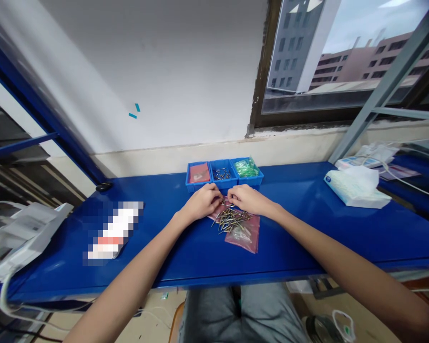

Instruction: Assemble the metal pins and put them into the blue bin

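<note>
Left hand [204, 202] and right hand [248, 199] pinch, grip nearly closed, contents unclear; pins [232, 220] lie heaped, others in the bin [229, 183].

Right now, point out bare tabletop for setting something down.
Blue tabletop is bare between the blurred item and left hand, and between right hand and tissue pack. It is crowded around the metal pins, pink bag and blue bins.

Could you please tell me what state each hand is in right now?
Left hand: curled, any grip unclear.
Right hand: curled beside metal pins, any grip unclear.
</note>
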`<state>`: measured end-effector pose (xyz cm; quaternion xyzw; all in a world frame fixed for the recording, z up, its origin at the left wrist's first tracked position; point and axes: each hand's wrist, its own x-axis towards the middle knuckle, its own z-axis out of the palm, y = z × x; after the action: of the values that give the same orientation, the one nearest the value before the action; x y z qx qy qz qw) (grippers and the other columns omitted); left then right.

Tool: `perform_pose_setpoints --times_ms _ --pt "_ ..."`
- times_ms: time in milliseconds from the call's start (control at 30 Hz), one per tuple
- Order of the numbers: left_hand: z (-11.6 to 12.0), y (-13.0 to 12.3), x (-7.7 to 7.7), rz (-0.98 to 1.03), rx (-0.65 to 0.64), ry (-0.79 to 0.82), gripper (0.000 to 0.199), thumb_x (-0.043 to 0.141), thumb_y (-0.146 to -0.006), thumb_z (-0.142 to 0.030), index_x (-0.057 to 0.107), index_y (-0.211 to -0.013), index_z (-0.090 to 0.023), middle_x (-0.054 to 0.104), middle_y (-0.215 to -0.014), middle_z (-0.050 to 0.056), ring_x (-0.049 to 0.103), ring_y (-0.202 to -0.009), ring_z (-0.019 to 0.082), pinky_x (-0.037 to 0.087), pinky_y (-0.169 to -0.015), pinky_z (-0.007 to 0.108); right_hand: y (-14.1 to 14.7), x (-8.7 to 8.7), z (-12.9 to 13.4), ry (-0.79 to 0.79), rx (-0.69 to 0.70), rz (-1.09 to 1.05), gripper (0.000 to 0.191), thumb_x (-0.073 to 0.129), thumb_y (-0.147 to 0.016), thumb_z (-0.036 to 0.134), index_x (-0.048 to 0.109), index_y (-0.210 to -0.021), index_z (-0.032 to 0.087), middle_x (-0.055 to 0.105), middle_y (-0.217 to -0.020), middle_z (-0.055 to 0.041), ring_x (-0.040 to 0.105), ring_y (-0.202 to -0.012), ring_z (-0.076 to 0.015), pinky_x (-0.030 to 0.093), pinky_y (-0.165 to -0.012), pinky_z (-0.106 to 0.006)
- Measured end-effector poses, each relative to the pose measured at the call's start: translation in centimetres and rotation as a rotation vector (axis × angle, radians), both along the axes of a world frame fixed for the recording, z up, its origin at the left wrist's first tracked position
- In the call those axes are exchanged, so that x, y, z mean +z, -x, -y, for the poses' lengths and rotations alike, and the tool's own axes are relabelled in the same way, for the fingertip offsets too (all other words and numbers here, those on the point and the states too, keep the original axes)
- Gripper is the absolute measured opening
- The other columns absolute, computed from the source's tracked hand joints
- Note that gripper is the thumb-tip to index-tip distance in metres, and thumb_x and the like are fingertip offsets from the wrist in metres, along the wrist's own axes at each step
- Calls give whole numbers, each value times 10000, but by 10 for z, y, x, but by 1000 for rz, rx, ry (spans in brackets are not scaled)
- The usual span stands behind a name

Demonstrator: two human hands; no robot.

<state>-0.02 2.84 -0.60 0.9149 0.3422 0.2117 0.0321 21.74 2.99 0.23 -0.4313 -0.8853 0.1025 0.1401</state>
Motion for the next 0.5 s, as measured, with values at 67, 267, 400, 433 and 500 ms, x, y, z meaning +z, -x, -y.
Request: perform_pose_setpoints --times_ms 67,267,400,433,500 --pt "0 0 0 -7 -5 -8 170 529 -950 -144 698 -943 -141 597 -960 77 573 -916 203 500 -862 341 1 0 2 -11 -6 4 155 530 -937 145 641 -835 186 691 -879 -59 602 -830 -175 350 -689 -254" --pt "-4 0 -4 -37 14 -18 224 458 -992 -153 673 -935 -127 603 -949 88 567 -901 207 493 -857 346 2 0 3 -37 3 12 151 523 -948 148 616 -835 184 675 -886 -62 590 -827 -176 336 -673 -259" --pt "-6 1 -6 -4 55 18 176 521 -979 -192 683 -938 -136 604 -934 81 578 -901 210 495 -863 353 1 -2 2 -52 11 19 156 519 -958 155 610 -835 183 666 -886 -60 584 -813 -171 330 -665 -260" --pt "-7 2 -6 10 52 29 164 539 -972 -196 691 -942 -142 607 -938 79 582 -909 209 495 -868 352 1 -2 2 -55 11 20 155 519 -957 154 609 -835 183 664 -886 -60 583 -812 -171 329 -665 -260" --pt "-9 5 -7 33 30 49 149 564 -960 -193 707 -942 -155 615 -944 73 589 -914 204 496 -872 346 1 -2 2 -62 12 18 154 519 -953 146 609 -834 183 662 -884 -57 581 -809 -169 329 -664 -260"
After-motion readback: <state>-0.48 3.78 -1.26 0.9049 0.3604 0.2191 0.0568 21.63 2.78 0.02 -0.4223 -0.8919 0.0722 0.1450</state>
